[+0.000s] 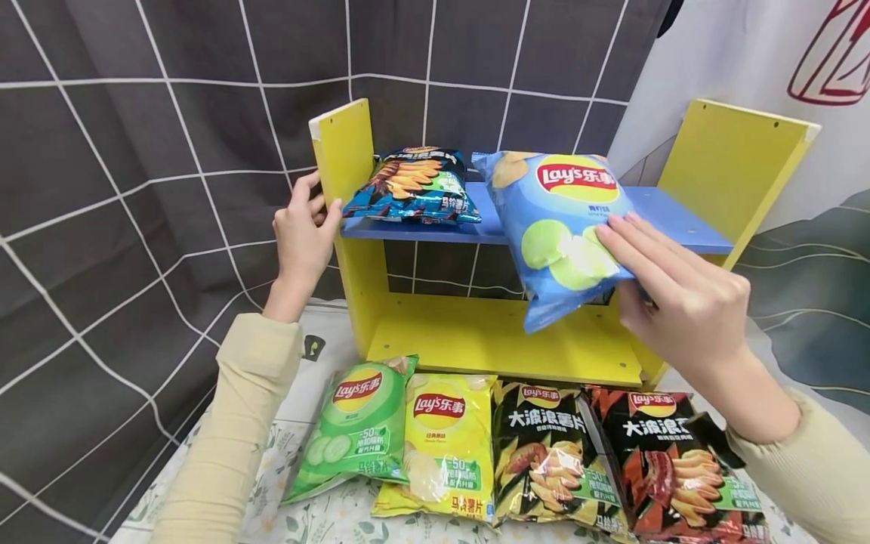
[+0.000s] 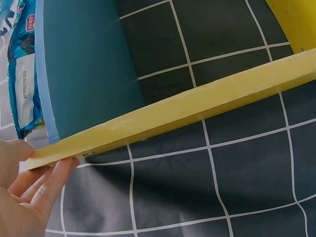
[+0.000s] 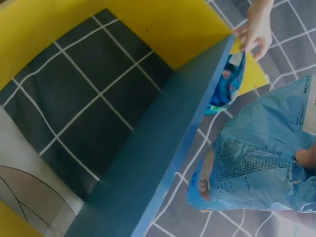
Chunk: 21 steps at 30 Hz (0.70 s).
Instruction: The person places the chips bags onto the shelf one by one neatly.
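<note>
My right hand holds a light blue bag of Lay's lime potato chips by its right side, fingers on the front and thumb at the back. The tilted bag is in front of a yellow shelf unit's blue board; its printed back shows in the right wrist view. My left hand pinches the front edge of the left yellow side panel, thumb on the inner side and fingers outside. Close to that thumb, a dark blue chip bag lies at the board's left end.
Before the unit, side by side on a flowered cloth, lie a green chip bag, a yellow one, a black one and a red-and-black one. A dark gridded curtain hangs behind and left.
</note>
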Each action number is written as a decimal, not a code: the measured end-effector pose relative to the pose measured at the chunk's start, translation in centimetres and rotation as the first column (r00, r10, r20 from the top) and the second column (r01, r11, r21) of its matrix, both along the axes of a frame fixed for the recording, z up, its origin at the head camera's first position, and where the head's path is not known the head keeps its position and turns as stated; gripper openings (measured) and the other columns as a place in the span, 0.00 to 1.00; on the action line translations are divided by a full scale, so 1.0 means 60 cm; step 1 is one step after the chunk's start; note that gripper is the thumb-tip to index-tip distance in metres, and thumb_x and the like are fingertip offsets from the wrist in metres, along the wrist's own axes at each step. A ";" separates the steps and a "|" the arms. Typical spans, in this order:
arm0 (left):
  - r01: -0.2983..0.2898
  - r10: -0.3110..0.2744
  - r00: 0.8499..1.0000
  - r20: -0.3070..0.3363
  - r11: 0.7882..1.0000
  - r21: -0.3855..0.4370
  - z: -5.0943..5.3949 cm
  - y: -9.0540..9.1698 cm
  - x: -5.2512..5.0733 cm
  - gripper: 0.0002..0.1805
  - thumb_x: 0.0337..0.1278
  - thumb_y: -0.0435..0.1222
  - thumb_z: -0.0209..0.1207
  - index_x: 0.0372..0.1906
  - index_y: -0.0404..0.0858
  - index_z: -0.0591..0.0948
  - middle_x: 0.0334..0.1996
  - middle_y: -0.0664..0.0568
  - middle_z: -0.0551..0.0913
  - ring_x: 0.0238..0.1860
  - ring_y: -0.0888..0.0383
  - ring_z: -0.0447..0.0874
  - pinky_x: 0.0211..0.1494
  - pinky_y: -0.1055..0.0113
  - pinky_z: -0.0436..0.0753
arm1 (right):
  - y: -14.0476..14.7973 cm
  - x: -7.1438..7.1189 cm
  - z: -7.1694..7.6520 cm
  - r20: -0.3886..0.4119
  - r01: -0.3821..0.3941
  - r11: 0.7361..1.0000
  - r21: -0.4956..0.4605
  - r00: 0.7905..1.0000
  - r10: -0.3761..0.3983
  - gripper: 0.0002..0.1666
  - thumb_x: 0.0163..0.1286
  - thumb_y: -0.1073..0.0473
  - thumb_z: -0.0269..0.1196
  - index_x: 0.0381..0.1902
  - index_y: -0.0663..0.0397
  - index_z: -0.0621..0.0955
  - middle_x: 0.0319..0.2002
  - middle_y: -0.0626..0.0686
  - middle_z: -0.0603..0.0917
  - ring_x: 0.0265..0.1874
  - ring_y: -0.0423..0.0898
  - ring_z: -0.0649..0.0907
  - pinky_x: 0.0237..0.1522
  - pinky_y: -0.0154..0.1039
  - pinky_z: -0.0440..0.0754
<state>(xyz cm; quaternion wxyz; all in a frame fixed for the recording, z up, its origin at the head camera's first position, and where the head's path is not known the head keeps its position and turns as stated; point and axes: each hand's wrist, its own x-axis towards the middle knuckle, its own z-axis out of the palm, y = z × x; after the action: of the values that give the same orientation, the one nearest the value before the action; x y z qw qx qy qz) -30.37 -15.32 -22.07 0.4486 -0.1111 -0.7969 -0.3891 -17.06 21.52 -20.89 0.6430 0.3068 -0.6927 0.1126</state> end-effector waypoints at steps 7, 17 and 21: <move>-0.001 0.001 1.000 0.006 1.000 0.006 0.000 0.000 0.000 0.23 0.61 0.36 0.61 0.60 0.35 0.74 0.50 0.43 0.84 0.42 0.49 0.89 0.47 0.58 0.86 | 0.006 -0.030 0.016 0.097 0.098 0.989 0.114 0.989 -0.109 0.24 0.59 0.68 0.56 0.54 0.53 0.83 0.49 0.57 0.85 0.45 0.60 0.86 0.10 0.48 0.64; 0.004 -0.004 1.000 0.029 1.000 0.014 0.000 -0.001 -0.003 0.24 0.61 0.37 0.61 0.61 0.36 0.74 0.52 0.43 0.83 0.44 0.50 0.88 0.49 0.59 0.86 | -0.013 -0.061 0.035 0.134 0.115 0.989 0.095 0.983 -0.127 0.24 0.56 0.69 0.59 0.51 0.53 0.84 0.47 0.56 0.87 0.45 0.58 0.86 0.16 0.53 0.73; 0.000 0.000 1.000 0.028 1.000 0.014 -0.001 -0.001 -0.003 0.24 0.61 0.38 0.61 0.61 0.36 0.74 0.51 0.43 0.83 0.44 0.49 0.88 0.49 0.58 0.86 | -0.016 -0.067 0.046 0.192 0.143 0.986 0.092 0.969 -0.158 0.24 0.57 0.68 0.61 0.53 0.52 0.83 0.47 0.57 0.87 0.44 0.60 0.86 0.24 0.56 0.78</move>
<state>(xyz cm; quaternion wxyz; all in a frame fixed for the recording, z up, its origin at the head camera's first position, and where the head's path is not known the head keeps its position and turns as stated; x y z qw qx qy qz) -30.53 -15.39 -22.11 0.4381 -0.1027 -0.8004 -0.3960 -21.10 20.59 -18.15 0.5650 0.2652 -0.7784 0.0668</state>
